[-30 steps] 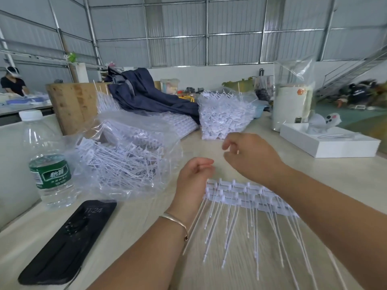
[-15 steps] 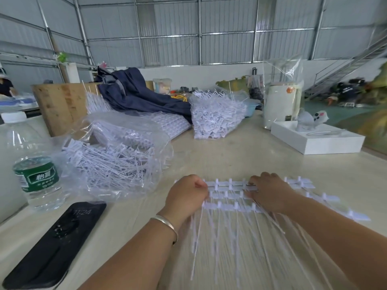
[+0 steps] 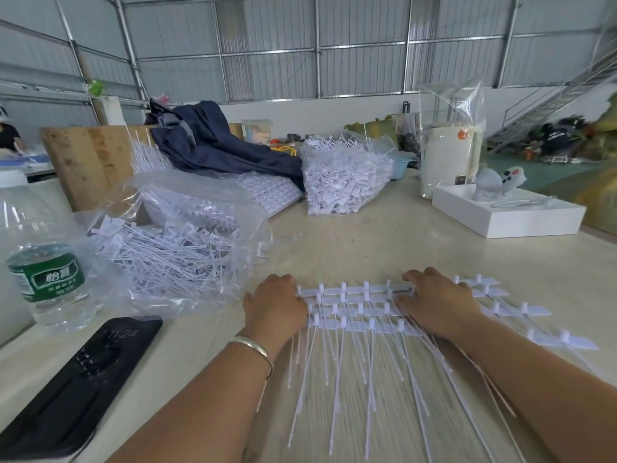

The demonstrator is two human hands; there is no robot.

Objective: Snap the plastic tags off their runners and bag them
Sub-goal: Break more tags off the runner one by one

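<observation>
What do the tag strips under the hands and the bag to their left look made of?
Tag strips: apparently moulded white plastic, matte, with thin stems that look flexible. Bag: thin clear plastic film, glossy and crinkled; the loose tags inside show through it.

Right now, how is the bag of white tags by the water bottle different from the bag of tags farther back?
The near bag by the water bottle slumps low and wide, while the far bag stands in a taller heap. In the near bag the tags lie mostly lengthwise, side by side; in the far bag they are jumbled, with tips poking out on top. Both are clear plastic bags of white tags on the table.
</observation>
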